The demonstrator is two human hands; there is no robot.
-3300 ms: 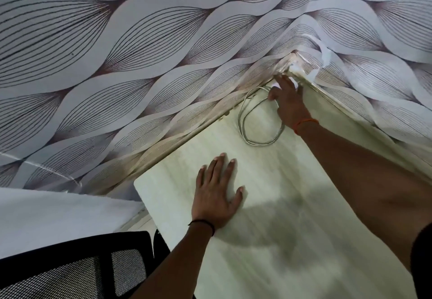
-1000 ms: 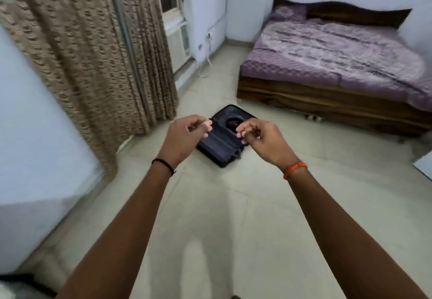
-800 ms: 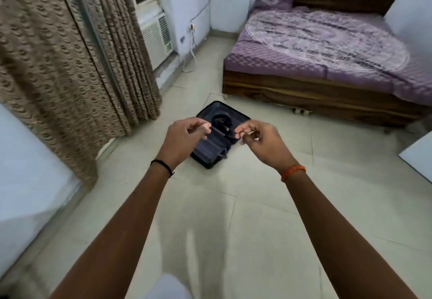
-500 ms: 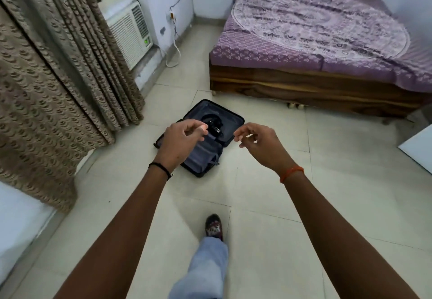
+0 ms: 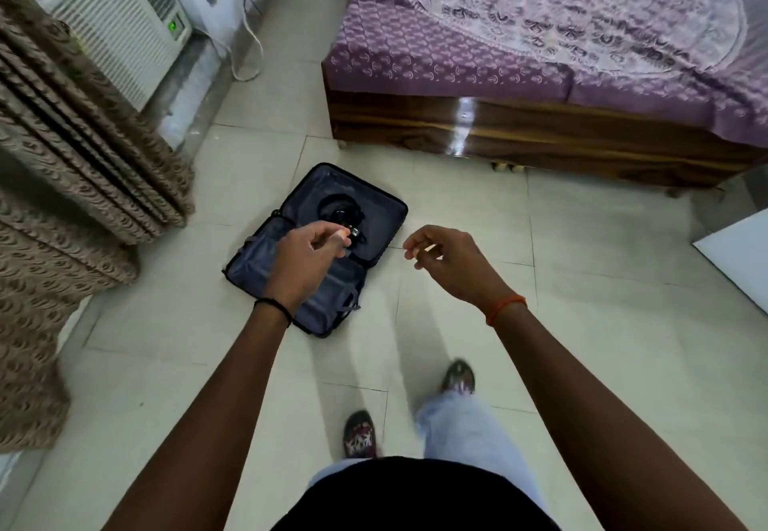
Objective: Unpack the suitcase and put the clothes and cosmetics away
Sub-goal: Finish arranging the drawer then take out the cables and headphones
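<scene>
The suitcase (image 5: 320, 252) lies open on the floor (image 5: 582, 302), near the bed (image 5: 540, 73) with its purple cover. Something dark sits in its far half; it is too blurry to name. The left hand (image 5: 305, 264) is out in front with fingers curled, and I cannot tell if it holds anything. The right hand (image 5: 449, 264) is apart from it, loosely curled and empty. A curtain (image 5: 75, 206) hangs at the left, beside an air conditioner (image 5: 120, 19).

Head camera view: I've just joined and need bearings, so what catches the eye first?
An open dark fabric suitcase lies flat on the pale tiled floor at centre. The left hand and right hand reach forward, the left seen over it. A wooden bed with a purple patterned cover fills the upper right.
</scene>
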